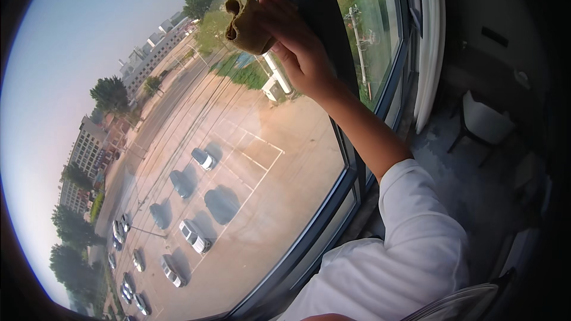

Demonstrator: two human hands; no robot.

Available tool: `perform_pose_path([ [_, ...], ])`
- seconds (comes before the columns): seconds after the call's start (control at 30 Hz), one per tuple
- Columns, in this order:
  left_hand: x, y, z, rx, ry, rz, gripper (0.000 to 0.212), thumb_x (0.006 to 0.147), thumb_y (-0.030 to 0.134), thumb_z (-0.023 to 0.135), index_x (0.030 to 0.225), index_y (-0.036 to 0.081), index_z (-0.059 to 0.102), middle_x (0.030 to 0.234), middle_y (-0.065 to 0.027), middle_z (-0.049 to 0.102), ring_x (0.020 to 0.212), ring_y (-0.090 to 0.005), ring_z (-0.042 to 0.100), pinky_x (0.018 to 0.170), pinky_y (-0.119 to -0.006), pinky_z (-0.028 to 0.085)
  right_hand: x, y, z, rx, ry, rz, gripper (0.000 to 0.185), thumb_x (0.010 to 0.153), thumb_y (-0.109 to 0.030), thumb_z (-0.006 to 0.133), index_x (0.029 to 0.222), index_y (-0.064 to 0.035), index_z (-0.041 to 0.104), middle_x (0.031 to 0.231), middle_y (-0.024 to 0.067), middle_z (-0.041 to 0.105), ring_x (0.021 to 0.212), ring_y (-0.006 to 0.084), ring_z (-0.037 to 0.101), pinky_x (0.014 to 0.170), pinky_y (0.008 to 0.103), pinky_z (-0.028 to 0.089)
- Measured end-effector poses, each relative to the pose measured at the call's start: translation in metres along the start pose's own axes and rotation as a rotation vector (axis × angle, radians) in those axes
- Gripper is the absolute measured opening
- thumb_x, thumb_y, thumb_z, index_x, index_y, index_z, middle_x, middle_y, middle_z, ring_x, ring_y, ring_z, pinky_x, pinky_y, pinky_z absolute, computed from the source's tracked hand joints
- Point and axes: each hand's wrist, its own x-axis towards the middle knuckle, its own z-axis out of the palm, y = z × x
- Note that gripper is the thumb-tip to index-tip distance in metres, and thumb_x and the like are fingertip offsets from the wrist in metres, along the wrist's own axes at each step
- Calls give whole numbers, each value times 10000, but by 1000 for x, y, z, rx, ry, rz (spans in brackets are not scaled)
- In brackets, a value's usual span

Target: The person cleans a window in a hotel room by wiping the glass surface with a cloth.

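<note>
My right hand (296,40) is raised on a bare forearm and presses a bunched, mustard-brown cloth (250,26) against the window glass (285,125). The cloth's near edge curls into loose folds, and my fingers lie flat over its other side, close to the dark upright window frame (321,13). My thumb stands apart from the fingers at the cloth's lower edge. My left hand is out of view.
A lower frame rail (308,218) bounds the pane. Another pane (370,22) and a white curtain or panel (430,49) stand to the right. Behind me is a pale chair (484,118) on a grey floor. Outside, far below, several cars stand in a parking lot (250,240).
</note>
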Motion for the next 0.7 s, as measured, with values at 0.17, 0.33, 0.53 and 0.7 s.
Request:
perform_pose_path([
  [0.17,-4,0,-1,19,-8,-46,484,989,330,223,1324,29,402,1433,-272,245,1323,-416,262,1068,-530,231,-51,-30,5,37,66,237,336,913,-70,486,1245,-21,513,1377,182,409,1328,361,306,1084,442,265],
  [0.33,-10,-2,-5,36,-3,-101,499,989,343,206,1335,39,398,1434,-269,247,1322,-413,266,1067,-528,236,-51,-37,4,72,80,349,341,921,-55,466,1257,-9,495,1371,201,404,1316,376,322,1067,439,286],
  [0.53,-26,-14,-20,61,-7,-219,517,990,358,186,1349,49,394,1435,-266,249,1321,-409,272,1065,-526,241,3,6,5,33,113,182,344,913,-53,496,1253,-7,493,1306,188,476,1228,317,457,981,358,393],
  [0.7,-53,-18,-31,27,-30,-391,532,990,370,169,1360,58,390,1435,-264,251,1320,-406,276,1064,-524,246,6,6,5,78,210,136,286,923,-100,519,1187,6,546,1182,163,577,1114,290,552,944,337,419],
])
